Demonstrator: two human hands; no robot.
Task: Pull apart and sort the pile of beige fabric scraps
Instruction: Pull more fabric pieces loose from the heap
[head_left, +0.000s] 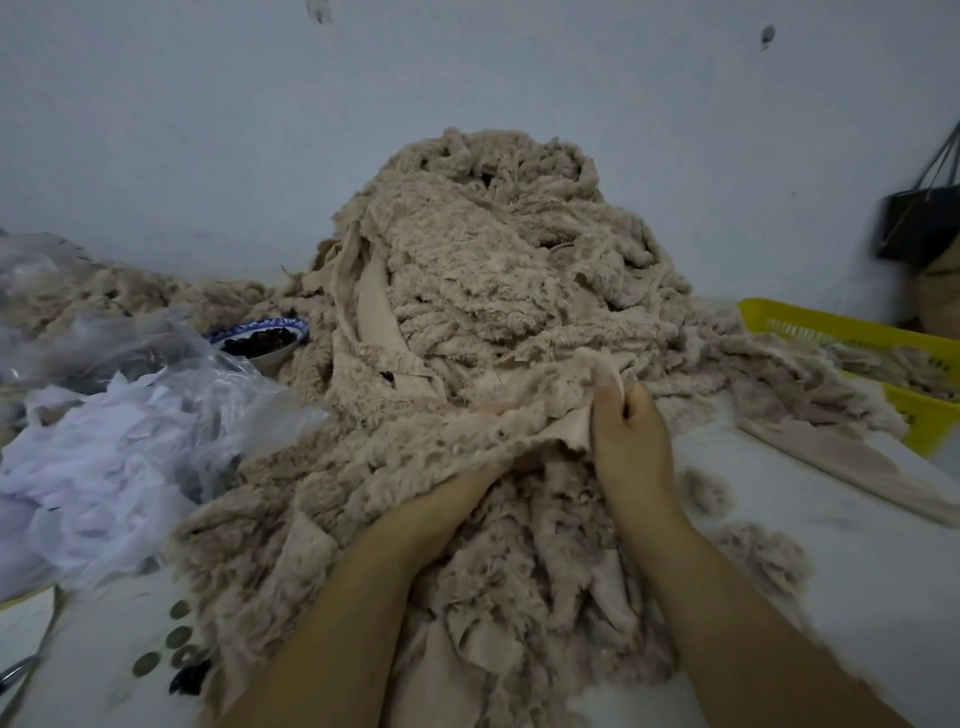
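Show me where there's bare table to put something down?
Best patch: white table between the right hand pinching a scrap and the yellow basket, dotted with fluff. A small strip lies by the coins. The beige scrap pile and plastic bags crowd elsewhere.

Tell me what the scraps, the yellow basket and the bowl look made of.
The scraps: fluffy pile fabric, likely synthetic fleece, smooth matte backing showing. The yellow basket: moulded plastic, by its slotted walls. The bowl: probably glazed ceramic, white with blue patterned rim.
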